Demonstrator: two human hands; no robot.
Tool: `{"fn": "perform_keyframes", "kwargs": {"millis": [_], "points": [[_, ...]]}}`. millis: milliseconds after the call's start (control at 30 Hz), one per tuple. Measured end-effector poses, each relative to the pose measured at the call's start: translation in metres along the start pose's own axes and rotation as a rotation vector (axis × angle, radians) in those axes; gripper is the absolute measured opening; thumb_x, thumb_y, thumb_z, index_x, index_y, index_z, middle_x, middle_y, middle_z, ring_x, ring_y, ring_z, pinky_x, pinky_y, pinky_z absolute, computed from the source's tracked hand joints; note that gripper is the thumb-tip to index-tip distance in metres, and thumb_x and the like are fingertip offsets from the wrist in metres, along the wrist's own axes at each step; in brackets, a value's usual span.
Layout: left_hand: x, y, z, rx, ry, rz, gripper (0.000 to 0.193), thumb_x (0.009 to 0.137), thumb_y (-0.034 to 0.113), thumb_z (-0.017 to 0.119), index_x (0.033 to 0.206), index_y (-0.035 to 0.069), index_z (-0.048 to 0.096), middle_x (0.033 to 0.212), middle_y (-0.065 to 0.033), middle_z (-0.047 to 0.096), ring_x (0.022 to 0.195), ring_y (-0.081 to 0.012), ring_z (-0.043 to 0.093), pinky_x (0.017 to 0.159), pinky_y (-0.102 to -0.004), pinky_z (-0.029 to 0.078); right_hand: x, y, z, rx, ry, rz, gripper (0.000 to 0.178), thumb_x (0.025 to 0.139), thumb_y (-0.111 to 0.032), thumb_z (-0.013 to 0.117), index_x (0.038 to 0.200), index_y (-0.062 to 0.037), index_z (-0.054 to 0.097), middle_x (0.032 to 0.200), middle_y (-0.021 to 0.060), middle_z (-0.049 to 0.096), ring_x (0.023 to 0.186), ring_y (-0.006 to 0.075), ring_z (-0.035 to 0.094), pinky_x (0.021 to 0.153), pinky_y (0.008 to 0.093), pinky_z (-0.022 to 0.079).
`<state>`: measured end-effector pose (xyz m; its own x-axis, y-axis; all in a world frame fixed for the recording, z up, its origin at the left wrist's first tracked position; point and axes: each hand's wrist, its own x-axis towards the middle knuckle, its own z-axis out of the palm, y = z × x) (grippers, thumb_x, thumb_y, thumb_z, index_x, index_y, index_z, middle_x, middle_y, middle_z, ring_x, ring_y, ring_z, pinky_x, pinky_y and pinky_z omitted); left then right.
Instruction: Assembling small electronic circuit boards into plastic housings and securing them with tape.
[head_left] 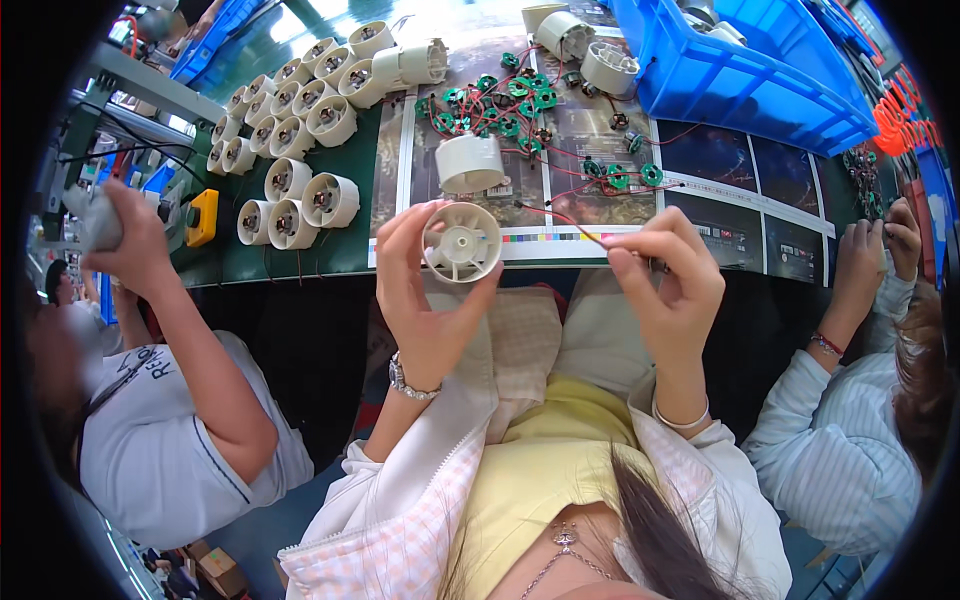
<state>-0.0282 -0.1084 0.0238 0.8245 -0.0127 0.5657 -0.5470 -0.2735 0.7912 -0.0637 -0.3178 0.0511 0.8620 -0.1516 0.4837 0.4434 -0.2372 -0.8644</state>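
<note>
My left hand (pixel 418 300) is wrapped round a short white plastic fan housing (pixel 462 266), its open end facing me so that the hub and radial vanes show. My right hand (pixel 680 285) pinches a thin red-and-black wire (pixel 568 220) between thumb and fingertips. The wire runs left from the fingers toward the housing, with a gap between its tip and the rim; whatever else the right palm may hold is hidden. Just beyond the left hand, another white housing (pixel 468 165) stands on the printed sheet. Green circuit boards (pixel 490 105) with red wires lie in a loose heap farther back.
Several white housings with motors inside (pixel 290 135) stand in rows at left. A blue bin (pixel 750 90) holding white parts fills the back right. A yellow box (pixel 202 218) sits at the table's left. Co-workers' hands (pixel 135 240) are busy on both sides.
</note>
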Motion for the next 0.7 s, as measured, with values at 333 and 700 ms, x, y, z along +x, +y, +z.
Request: {"fn": "perform_keyframes", "kwargs": {"millis": [333,700], "points": [[0.001,0.017,0.003,-0.052,-0.119,-0.003,0.074,0.058,-0.006,0.073,0.129,0.003,0.053,0.125,-0.012,0.058,0.108,-0.025,0.059,0.09,-0.035,0.051,-0.011,-0.015,0.015,-0.294,-0.096,-0.315,0.02,0.067,0.004,0.075,0.085,-0.0042,0.073,0.073,-0.0002,0.048,0.061,0.0123,0.04,0.053,0.0232,0.033],[0.002,0.009,-0.006,0.418,-0.101,0.256,0.071,0.058,0.004,0.078,0.126,0.009,0.058,0.125,-0.012,0.058,0.108,-0.0267,0.059,0.087,-0.0327,0.052,-0.012,-0.012,0.027,-0.33,-0.18,-0.355,0.02,0.064,0.005,0.074,0.081,-0.0046,0.07,0.07,0.0006,0.049,0.056,0.0138,0.041,0.05,0.0246,0.035]]}}
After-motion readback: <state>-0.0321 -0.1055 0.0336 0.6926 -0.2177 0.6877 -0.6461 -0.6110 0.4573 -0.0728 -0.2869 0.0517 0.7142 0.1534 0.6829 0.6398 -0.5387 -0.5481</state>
